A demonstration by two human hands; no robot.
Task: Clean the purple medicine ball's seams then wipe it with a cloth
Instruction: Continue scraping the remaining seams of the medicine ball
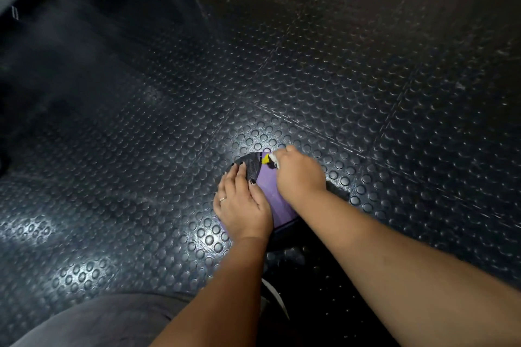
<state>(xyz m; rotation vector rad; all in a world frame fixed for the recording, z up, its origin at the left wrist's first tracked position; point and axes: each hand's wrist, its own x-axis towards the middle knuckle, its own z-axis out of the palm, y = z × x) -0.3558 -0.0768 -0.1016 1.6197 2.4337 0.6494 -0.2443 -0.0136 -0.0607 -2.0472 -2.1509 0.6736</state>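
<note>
the purple medicine ball [271, 191] sits on the studded rubber floor [310, 79] just in front of you, mostly covered by your two hands. your left hand [242, 201] lies flat on the ball's near left side with its fingers straight, steadying it. your right hand [299, 173] is curled around a small white and yellow item [269, 161], held against the ball's far top edge; you cannot tell whether it is a brush or a cloth.

as a judgement, you are in the seam-cleaning part. the item sits right where the black panel [249, 164] meets the purple one. no separate cloth shows anywhere, so the wipe-down looks not yet done.

being round, the ball has no long axis. its black panel faces up and away from you, and the seam beside it runs from the far edge back toward your left hand.
</note>
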